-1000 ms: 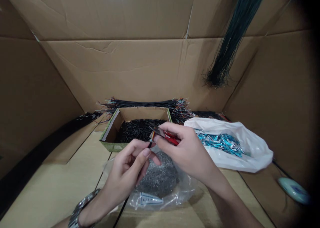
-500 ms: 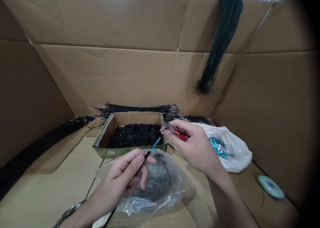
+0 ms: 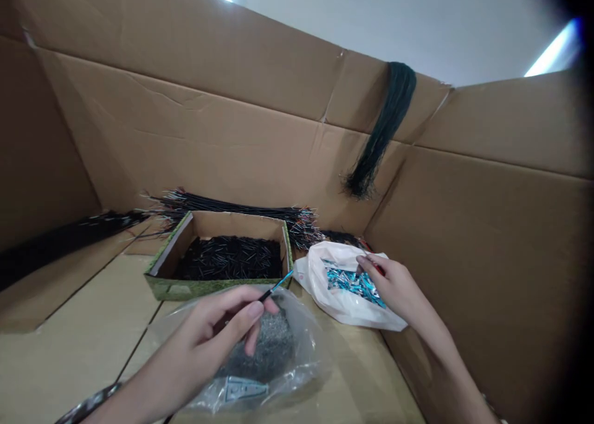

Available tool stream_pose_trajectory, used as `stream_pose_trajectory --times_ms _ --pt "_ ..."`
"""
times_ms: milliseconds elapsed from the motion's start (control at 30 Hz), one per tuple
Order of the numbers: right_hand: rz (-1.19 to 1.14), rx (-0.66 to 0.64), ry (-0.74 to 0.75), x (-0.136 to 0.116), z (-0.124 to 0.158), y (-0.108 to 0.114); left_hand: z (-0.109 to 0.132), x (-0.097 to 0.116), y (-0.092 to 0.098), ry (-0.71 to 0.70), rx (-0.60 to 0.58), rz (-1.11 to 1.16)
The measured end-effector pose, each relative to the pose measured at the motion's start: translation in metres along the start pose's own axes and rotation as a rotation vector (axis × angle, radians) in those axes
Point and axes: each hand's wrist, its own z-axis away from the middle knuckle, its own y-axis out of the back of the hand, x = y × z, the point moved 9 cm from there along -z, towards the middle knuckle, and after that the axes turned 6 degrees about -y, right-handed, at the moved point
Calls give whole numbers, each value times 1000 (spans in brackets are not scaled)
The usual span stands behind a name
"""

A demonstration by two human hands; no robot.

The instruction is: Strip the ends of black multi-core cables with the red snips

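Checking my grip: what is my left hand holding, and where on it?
The left hand pinches a black wire near its blue-tipped end, between thumb and fingers.

- Brown corrugated cardboard walls (image 3: pixel 185 145) stand around the back and sides of the pale worktop (image 3: pixel 69 300).
- A long dark wire bundle (image 3: pixel 383 127) hangs down the back wall, right of centre.
- A green-rimmed open box (image 3: pixel 216 286) sits near the back edge, filled with short black wire pieces (image 3: pixel 229 258).
- A bundle of black wires with multicoloured ends (image 3: pixel 232 208) lies just behind that box.
- Another black bundle (image 3: pixel 65 241) runs along the left wall.
- A white plastic bag (image 3: pixel 315 281) holding shiny teal-and-silver pieces (image 3: pixel 352 285) lies right of the box.
- A clear plastic bag (image 3: pixel 306 362) with a labelled tag (image 3: pixel 244 389) holds a grey granular mass (image 3: pixel 273 343), at the front.
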Motion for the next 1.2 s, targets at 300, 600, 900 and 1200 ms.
stream_pose_trajectory --times_ms 300,600,900,1200 --pt "-726 -165 541 -178 84 12 14 15 -1 -31 -12 39" --pt "-1052 -599 457 -198 65 -49 3 7 3 -8 5 139" --pt "-1263 -502 284 -182 44 -67 -3 -14 7 57 60 374" --pt "-987 -149 444 -185 52 -27 -1 -9 7 47 88 248"
